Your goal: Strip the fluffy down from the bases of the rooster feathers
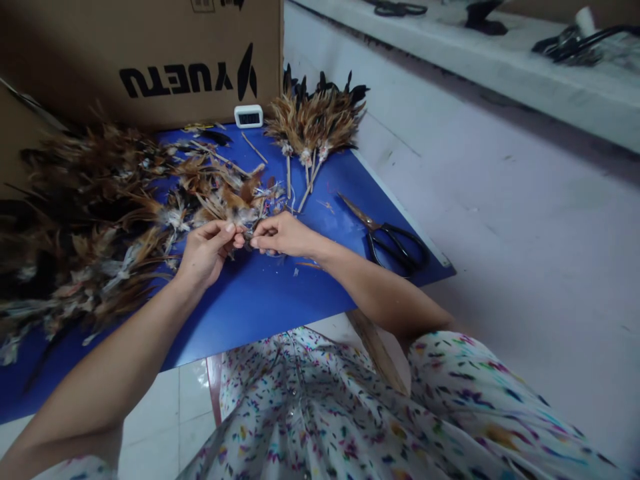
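Over the blue table my left hand (207,250) has its thumb and fingers pinched together at the base of some brown feathers (233,200). Just right of it, my right hand (285,235) is closed, thumb against fingers, and what it pinches is too small to make out. The fingertips of both hands are close together. A large pile of loose brown and black feathers (95,227) spreads to the left. Behind my right hand stand feather bunches on thin sticks (317,120). Black-handled scissors (395,243) lie to the right with their blades half apart.
A cardboard box (175,40) stands behind the blue table (240,313), with a small white digital timer (249,117) before it. A thin stick (254,147) lies nearby. Along the right wall runs a ledge (480,73) holding dark tools.
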A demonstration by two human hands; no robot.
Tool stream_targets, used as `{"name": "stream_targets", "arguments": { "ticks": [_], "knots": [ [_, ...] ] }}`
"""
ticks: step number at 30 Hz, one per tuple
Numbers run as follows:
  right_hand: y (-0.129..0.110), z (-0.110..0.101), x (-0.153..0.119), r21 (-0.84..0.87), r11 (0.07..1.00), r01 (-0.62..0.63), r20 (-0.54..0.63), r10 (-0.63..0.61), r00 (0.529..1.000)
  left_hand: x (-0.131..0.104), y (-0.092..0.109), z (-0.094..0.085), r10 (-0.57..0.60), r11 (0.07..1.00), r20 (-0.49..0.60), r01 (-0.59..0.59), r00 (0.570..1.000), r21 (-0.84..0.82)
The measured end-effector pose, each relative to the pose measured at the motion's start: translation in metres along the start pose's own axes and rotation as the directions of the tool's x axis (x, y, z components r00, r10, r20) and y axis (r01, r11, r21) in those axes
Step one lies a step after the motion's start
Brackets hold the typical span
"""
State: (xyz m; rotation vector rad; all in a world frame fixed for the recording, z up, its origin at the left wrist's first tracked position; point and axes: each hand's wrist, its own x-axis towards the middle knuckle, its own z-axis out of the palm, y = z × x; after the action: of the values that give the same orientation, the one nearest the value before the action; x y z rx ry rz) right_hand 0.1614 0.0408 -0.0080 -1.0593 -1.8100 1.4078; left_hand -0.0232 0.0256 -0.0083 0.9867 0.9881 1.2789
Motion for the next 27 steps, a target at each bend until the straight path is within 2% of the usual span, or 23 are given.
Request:
{"name": "stream_targets", "arguments": {
  "ticks": [5,8,13,16,19,23,27],
  "knots": [
    [-0.004,-0.002,-0.001,0.009,0.999,-0.036,0.003,0.036,0.999,0.003,0.005,0.000,0.003,1.000,-0.056,-0.004,0.998,-0.024],
    [-0.008,-0.007,-0.001,0.011,0.999,-0.048,-0.032,0.049,0.998,0.005,0.007,0.000,-0.026,0.998,-0.087,0.020,0.996,-0.067],
    [-0.005,-0.032,0.004,-0.031,0.999,-0.043,-0.244,0.034,0.969,0.007,0.007,0.001,-0.048,0.991,-0.146,0.028,0.988,-0.132],
    [0.007,-0.049,0.010,-0.140,0.989,-0.052,-0.367,-0.003,0.930,0.007,0.007,0.000,-0.049,0.990,-0.142,0.030,0.989,-0.135],
    [0.017,-0.057,0.015,-0.253,0.964,-0.088,-0.436,-0.032,0.899,0.007,0.007,-0.002,-0.036,0.991,-0.120,0.020,0.992,-0.133],
    [0.015,-0.059,0.015,-0.449,0.886,-0.113,-0.464,-0.124,0.877,0.008,0.010,-0.004,-0.012,0.987,-0.131,-0.009,0.991,-0.160],
    [0.009,-0.065,0.011,-0.664,0.723,-0.193,-0.478,-0.210,0.853,0.010,0.013,-0.005,0.011,0.985,-0.167,-0.039,0.986,-0.167]
  ]
}}
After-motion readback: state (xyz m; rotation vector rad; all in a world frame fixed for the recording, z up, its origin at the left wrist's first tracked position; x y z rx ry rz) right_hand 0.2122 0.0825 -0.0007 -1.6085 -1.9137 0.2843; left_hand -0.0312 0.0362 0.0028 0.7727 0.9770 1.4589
